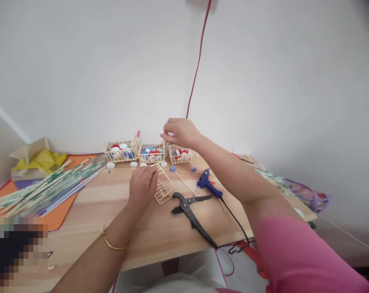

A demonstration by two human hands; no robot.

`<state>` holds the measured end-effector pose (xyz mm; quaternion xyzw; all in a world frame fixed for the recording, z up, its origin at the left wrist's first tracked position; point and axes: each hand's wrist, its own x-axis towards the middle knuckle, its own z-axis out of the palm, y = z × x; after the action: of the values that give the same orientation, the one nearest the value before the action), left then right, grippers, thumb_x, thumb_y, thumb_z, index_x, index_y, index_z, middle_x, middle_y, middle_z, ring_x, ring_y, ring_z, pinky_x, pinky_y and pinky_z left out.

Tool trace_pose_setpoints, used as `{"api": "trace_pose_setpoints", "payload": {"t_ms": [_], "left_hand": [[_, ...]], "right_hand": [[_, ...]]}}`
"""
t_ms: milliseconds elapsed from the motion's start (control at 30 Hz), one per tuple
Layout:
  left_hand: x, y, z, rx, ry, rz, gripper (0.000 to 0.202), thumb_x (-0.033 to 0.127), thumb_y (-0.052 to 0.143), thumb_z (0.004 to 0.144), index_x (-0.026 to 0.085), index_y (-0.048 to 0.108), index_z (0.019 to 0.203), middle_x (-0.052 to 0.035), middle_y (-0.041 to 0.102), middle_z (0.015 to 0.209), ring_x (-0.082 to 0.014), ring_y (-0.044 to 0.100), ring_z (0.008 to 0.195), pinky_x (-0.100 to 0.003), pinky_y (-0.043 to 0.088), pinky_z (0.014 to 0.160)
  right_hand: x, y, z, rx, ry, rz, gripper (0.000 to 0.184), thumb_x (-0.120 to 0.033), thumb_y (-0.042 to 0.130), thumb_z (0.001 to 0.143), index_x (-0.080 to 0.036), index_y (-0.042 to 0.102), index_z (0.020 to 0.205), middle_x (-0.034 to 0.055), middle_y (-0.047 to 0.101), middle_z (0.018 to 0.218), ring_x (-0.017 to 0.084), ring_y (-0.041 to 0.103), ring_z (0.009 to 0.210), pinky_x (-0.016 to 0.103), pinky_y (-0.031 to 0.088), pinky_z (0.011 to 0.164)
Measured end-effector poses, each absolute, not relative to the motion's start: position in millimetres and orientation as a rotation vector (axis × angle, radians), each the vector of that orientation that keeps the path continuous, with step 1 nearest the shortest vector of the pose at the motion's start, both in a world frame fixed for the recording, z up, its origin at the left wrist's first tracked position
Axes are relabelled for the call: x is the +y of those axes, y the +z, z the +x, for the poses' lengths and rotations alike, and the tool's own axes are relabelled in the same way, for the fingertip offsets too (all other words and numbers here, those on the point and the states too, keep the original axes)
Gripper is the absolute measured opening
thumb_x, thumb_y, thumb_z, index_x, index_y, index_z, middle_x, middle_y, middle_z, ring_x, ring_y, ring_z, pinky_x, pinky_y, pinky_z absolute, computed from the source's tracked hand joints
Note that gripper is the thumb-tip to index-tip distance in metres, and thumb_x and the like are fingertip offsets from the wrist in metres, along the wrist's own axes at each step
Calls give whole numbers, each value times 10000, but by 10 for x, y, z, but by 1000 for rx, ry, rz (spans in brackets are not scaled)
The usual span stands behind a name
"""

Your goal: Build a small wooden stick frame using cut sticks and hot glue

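Observation:
My left hand [142, 185] is closed on the edge of a small frame of thin wooden sticks [163, 194], which has ladder-like slats and rests low over the table. My right hand [181, 132] is raised above the row of stick carts, fingers pinched; a small pale spot shows between them, too unclear to name. Below it stand a left cart [121, 153], a middle cart [152, 154] and a right cart [182, 154], all filled with red, white and blue bottle caps. White wheels show on the left and middle carts, blue ones on the right.
Large black-handled pliers [187, 209] and a blue glue gun [209, 184] with a black cord lie right of the frame. Loose sticks [186, 183] are near them. Bundled paper-wrapped sticks [50, 185] lie on orange sheets at left, beside a yellow bag [39, 160]. A red cable [199, 57] hangs down the wall.

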<state>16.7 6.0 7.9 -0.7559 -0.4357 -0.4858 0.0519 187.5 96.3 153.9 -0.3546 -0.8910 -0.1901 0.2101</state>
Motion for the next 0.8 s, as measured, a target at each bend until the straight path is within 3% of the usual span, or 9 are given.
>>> {"api": "trace_pose_setpoints", "payload": {"t_ms": [233,367,667,800], "left_hand": [[48,87,147,-1304,-1509,-2304,120,199,492,871,178,594,932,-74,656,884,-207,570,841,-348,422,773],[44,89,152,-1335,-1522,-2329,134,204,480,877,180,593,944,-76,656,903,-209,569,855,-359,415,786],[34,94,152,-1339,-1507,-2338,132,208,478,878,177,595,932,-74,655,892,-212,565,851,-356,409,777],[52,80,145,-1341,-1494,-2341,136,208,478,879,174,595,940,-76,657,895,-211,562,853,-359,408,782]], "right_hand": [[1484,1472,1114,-3015,-667,-1125,230,-300,535,779,-169,680,899,118,677,972,244,606,875,306,402,666],[1588,1316,1070,-3078,-612,-1178,287,-374,526,800,-180,679,945,121,683,983,244,615,896,311,423,690],[1721,1201,1091,-3060,-578,-1269,560,-596,321,868,-192,694,974,149,644,1097,303,565,1030,438,394,842],[1714,1210,1092,-3000,-596,-1310,664,-582,176,908,-175,697,972,167,637,1098,314,564,1031,500,347,878]]}}
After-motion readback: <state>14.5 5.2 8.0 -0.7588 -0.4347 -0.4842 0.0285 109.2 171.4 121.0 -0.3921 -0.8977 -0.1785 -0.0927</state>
